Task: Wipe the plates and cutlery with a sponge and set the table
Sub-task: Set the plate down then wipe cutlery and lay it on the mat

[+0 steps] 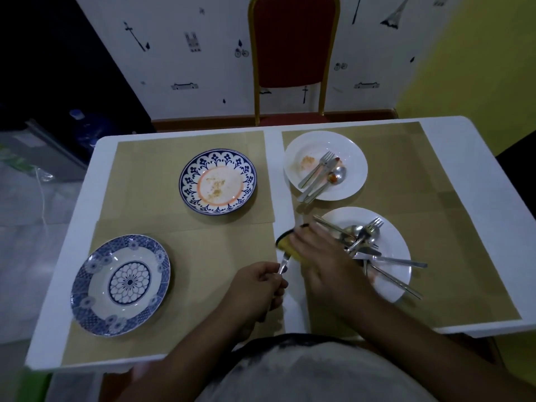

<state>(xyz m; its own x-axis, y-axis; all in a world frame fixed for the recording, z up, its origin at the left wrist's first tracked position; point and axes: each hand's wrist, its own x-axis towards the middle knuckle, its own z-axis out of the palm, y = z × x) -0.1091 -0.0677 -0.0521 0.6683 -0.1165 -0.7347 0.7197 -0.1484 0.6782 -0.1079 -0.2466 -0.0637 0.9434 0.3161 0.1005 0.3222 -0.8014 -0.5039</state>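
My left hand (256, 285) grips the handle of a piece of cutlery (283, 264) whose far end is buried in the sponge. My right hand (324, 256) holds the yellow sponge (285, 242) with a dark scouring side, wrapped around that end. Just right of my hands a white plate (397, 256) carries a pile of several spoons, forks and knives (365, 242). Farther back a soiled white plate (353, 152) holds a fork, a spoon and a knife. A blue-patterned plate (220, 181) with food residue sits at the back left. A clean-looking blue floral plate (120, 284) lies at the front left.
Tan placemats (203, 250) cover the white table (72, 227). A red chair with a gold frame (293, 53) stands against the far edge. Left of the table are a grey appliance and a water bottle (84, 123) on the floor.
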